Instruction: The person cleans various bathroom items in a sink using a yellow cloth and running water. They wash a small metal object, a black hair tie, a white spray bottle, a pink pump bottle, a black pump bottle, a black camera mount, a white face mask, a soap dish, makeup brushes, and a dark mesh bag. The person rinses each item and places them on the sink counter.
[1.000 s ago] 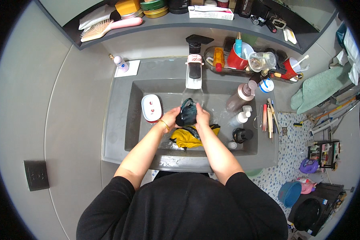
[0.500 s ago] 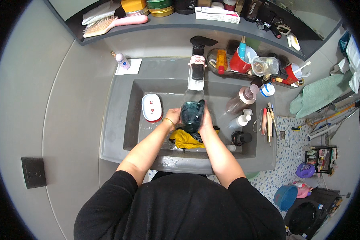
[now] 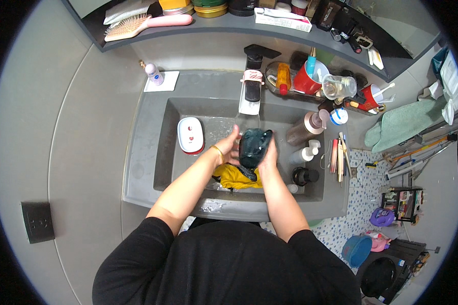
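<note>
Below the faucet (image 3: 250,91), a dark teal, wet and glossy item (image 3: 254,145) is held over the sink. I cannot make out its kind. My right hand (image 3: 269,154) is closed round its right side. On the other side, my left hand (image 3: 228,147) is at the item's edge, with thumb and fingers apart and some fingertips hidden. A clear stream of water (image 3: 247,121) falls from the spout toward the item. Underneath, a crumpled yellow cloth (image 3: 234,178) with a dark part lies on the sink bottom.
A white soap box (image 3: 191,135) with a red base sits at the sink's left. Along the right stand a brownish pump bottle (image 3: 306,128), a white pump bottle (image 3: 305,152) and a dark-topped bottle (image 3: 305,176). Brushes (image 3: 338,157) lie on the right rim (image 3: 335,195).
The dark item has moved slightly right and turned a little in my right hand. My left hand's thumb has lifted, and its fingers have spread away from the item's side.
</note>
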`<state>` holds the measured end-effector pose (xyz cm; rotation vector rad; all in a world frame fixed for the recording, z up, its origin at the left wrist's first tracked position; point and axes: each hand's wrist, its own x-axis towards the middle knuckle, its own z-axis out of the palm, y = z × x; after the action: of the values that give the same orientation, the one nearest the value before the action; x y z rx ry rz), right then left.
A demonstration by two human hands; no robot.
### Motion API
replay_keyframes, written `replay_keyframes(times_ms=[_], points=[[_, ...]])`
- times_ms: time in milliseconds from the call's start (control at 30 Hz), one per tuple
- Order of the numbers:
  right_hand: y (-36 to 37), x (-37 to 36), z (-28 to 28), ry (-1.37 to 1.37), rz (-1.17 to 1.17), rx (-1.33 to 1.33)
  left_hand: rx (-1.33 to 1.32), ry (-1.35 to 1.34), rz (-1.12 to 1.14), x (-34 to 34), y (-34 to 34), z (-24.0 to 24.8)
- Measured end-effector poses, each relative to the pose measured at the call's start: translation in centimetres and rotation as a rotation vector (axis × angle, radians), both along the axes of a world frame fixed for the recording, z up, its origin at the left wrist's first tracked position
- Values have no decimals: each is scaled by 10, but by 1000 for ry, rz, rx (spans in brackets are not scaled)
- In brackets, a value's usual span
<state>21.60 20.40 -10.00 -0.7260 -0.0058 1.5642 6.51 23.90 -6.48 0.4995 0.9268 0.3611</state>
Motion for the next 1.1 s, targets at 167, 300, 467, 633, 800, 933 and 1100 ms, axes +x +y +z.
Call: replay_keyframes(times_ms=[167,300,467,633,800,933,1100], points=[[15,-12,3,-593,13,39,-270,-275,57,1,-12,-8],[21,-18,1,-574,161,11,131,-51,168,-1,-7,-9],[-17,-22,10,-210,437,-50,515,399,72,-12,-18,38],[-44,-47,35,195,440,11,873,1131,-659,-23,-4,111],[-27,-61,69,229,560,281,1357,1245,-1010,-14,-15,177],[-30,-64,105,262,376,221,1707,473,-352,-45,-8,165],[-38,-78,112,422,427,272,1285,116,30,-56,-31,131]])
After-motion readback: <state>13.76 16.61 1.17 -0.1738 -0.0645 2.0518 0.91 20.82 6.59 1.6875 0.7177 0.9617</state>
